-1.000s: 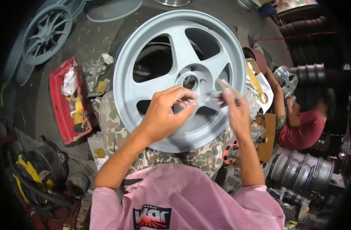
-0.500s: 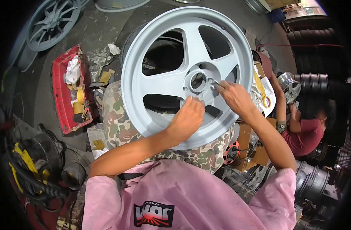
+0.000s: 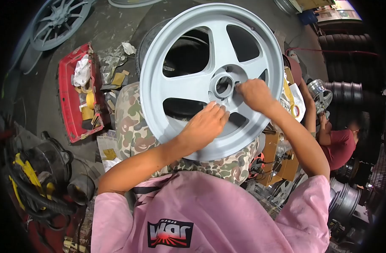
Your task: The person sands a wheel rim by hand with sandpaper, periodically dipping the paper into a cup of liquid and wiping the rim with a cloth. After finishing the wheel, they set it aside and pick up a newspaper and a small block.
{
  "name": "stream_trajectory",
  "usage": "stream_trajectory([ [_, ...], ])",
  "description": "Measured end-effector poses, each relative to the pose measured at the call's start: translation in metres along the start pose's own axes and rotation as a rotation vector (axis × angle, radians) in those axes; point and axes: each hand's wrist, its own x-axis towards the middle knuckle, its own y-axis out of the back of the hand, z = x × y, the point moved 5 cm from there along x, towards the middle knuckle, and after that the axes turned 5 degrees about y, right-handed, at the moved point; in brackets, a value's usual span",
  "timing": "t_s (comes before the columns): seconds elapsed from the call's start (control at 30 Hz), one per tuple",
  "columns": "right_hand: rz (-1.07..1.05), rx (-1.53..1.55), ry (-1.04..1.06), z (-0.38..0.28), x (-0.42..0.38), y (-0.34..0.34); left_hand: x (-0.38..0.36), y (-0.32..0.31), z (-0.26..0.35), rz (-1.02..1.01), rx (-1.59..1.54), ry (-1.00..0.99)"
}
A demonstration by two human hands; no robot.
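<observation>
The wheel (image 3: 220, 50) lies across my thighs (image 3: 131, 122). My left hand (image 3: 205, 125) rests at its hub's (image 3: 223, 85) seven o'clock, fingers together and slightly bent, covering part of a spoke. My right hand (image 3: 257, 96) is bunched narrow, tips at the hub's three o'clock; maybe they pinch something small and dark, but the knuckles hide it. My right forearm crosses the rim at four. The red tray (image 3: 69, 107) sits at nine with a cloth (image 3: 82, 71), the box (image 3: 285, 168) at four, and another person (image 3: 339, 147) at three.
</observation>
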Motion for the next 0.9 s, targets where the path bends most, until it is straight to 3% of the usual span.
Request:
stream_trajectory([
  [0.03, 0.024, 0.248, -0.054, 0.010, 0.001, -0.004, -0.002, -0.001, 0.001, 0.001, -0.002, 0.002],
  [0.07, 0.029, 0.237, -0.046, 0.013, 0.003, -0.004, -0.002, -0.004, 0.000, -0.029, -0.008, -0.001],
  [0.13, -0.079, 1.168, -0.514, 0.023, -0.008, -0.019, 0.002, 0.002, 0.001, -0.054, -0.018, -0.011],
  [0.17, -0.007, 1.363, -0.531, 0.020, -0.014, -0.026, 0.003, 0.001, 0.001, -0.104, -0.019, -0.003],
  [0.2, -0.009, 1.360, -0.529, 0.018, -0.022, -0.013, 0.003, 0.001, 0.000, -0.155, -0.021, 0.011],
  [0.27, 0.305, 1.329, -0.501, 0.021, -0.040, 0.028, -0.001, 0.001, -0.001, -0.101, 0.068, -0.008],
  [0.3, 0.357, 1.205, -0.431, 0.026, -0.047, 0.013, -0.002, 0.004, -0.001, -0.041, 0.173, -0.038],
  [0.33, 0.361, 1.212, -0.437, 0.025, -0.049, 0.003, -0.001, 0.010, 0.001, -0.047, 0.175, -0.045],
  [0.4, 0.318, 0.243, 0.040, 0.000, -0.045, 0.017, 0.005, 0.013, 0.001, -0.237, 0.345, -0.020],
  [0.43, 0.062, 0.090, -0.099, -0.003, -0.036, 0.012, 0.007, 0.014, 0.001, -0.236, 0.352, -0.018],
  [0.53, 0.088, 0.069, -0.068, -0.012, -0.015, -0.006, 0.005, 0.014, -0.010, -0.277, 0.378, 0.049],
  [0.7, 0.264, 0.416, -0.186, -0.009, -0.025, -0.013, 0.000, 0.043, -0.039, -0.004, 0.234, 0.022],
  [0.77, -0.014, 1.224, -0.235, -0.022, -0.038, -0.021, -0.002, 0.063, -0.056, 0.063, 0.176, 0.069],
  [0.8, -0.015, 1.227, -0.237, -0.028, -0.043, -0.017, -0.004, 0.075, -0.065, 0.130, 0.118, 0.128],
  [0.87, 0.309, 1.141, -0.456, -0.022, -0.054, -0.001, -0.012, 0.086, -0.084, 0.047, 0.053, 0.235],
  [0.9, 0.335, 1.252, -0.562, -0.016, -0.056, -0.002, -0.015, 0.086, -0.092, -0.029, -0.007, 0.337],
])
